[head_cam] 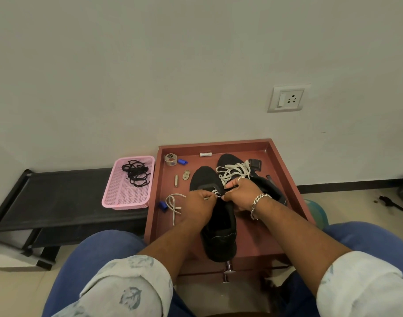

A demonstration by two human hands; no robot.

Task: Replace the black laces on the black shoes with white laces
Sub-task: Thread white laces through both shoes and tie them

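While lacing the near black shoe [215, 227] at lower centre on the red tabletop [262, 234]: left hand [199, 205] and right hand [241, 194], fingers pinched on white lace [215, 193]. Next: threading higher eyelets. Black laces [136, 172] binned, centre left.

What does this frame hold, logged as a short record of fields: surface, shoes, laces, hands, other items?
surface: reddish-brown tray against the wall
near shoe: black shoe, white lace started at the toe-end eyelets
far shoe: second black shoe, white lace piled loosely on it
left hand: left hand pinches the white lace
right hand: right hand pinches the same lace; chain bracelet at the wrist
black laces: black laces heaped in the pink basket, left of the tray
other: tape roll in the tray's far left corner
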